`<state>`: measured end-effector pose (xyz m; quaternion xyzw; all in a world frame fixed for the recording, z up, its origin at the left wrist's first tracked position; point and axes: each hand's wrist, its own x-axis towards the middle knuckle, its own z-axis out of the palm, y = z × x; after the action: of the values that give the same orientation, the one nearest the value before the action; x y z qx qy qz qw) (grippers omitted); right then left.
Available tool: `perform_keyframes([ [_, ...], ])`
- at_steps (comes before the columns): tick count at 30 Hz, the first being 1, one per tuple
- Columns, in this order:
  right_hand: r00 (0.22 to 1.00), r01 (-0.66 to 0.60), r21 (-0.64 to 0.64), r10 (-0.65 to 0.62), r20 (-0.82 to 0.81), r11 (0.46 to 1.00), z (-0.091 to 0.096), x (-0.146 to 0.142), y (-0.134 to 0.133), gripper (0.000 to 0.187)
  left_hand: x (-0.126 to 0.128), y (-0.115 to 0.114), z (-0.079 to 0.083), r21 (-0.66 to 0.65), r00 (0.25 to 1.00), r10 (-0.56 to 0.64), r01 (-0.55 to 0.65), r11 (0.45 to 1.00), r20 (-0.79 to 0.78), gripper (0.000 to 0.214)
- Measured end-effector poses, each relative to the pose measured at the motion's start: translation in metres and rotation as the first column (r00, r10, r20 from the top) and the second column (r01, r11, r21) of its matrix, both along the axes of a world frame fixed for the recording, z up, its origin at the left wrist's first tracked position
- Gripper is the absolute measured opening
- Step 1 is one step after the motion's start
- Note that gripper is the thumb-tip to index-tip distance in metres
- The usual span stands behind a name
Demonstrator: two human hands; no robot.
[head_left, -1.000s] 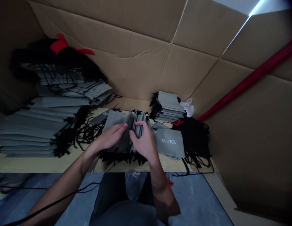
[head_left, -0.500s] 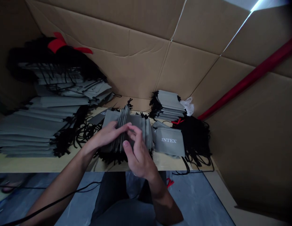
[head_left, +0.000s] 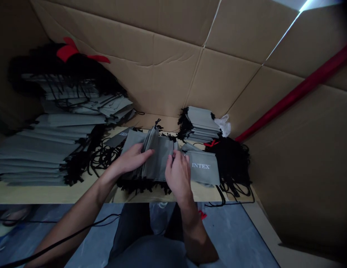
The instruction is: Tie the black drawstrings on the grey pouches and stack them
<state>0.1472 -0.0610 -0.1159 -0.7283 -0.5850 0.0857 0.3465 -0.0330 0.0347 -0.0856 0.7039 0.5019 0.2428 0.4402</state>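
Note:
A bundle of grey drawstring pouches [head_left: 158, 158] stands fanned out on the wooden table [head_left: 50, 193], black cord ends hanging at its near edge. My left hand [head_left: 131, 159] holds the bundle's left part, fingers closed round several pouches. My right hand [head_left: 178, 174] grips the right side of the bundle, thumb and fingers pinched on the pouches there. A single grey pouch printed INTEX [head_left: 204, 169] lies flat just right of my right hand.
Tall stacks of grey pouches [head_left: 50, 141] fill the left of the table, topped by black cords and a red tie [head_left: 67, 51]. A smaller stack [head_left: 201, 124] and a heap of black cords [head_left: 232, 160] sit at right. Cardboard walls [head_left: 167, 74] enclose the table.
My right hand moved from the middle of the bundle to its right side, spreading the pouches wider. My left hand stayed on the left part.

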Motion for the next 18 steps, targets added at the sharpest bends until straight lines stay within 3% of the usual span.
perform_keyframes([
  [7, 0.999, 0.012, -0.061, -0.015, -0.049, 0.998, 0.004, -0.010, 0.004, 0.043, 0.001, -0.002, 0.003, -0.001, 0.999, -0.006, 0.006, 1.000, -0.047, 0.054],
  [10, 0.990, -0.109, -0.025, 0.106, -0.098, 0.994, 0.008, -0.008, -0.001, 0.053, 0.002, -0.002, 0.007, 0.006, 0.999, 0.003, -0.003, 1.000, -0.042, 0.052],
  [14, 0.942, -0.265, 0.082, 0.276, -0.193, 0.961, 0.015, -0.010, -0.013, 0.047, 0.004, -0.003, 0.012, 0.012, 0.999, 0.008, -0.007, 1.000, -0.032, 0.050],
  [18, 0.819, -0.389, 0.222, 0.446, -0.361, 0.894, 0.023, -0.009, -0.025, 0.039, 0.004, -0.004, 0.013, 0.004, 1.000, 0.012, -0.012, 1.000, -0.021, 0.050],
])
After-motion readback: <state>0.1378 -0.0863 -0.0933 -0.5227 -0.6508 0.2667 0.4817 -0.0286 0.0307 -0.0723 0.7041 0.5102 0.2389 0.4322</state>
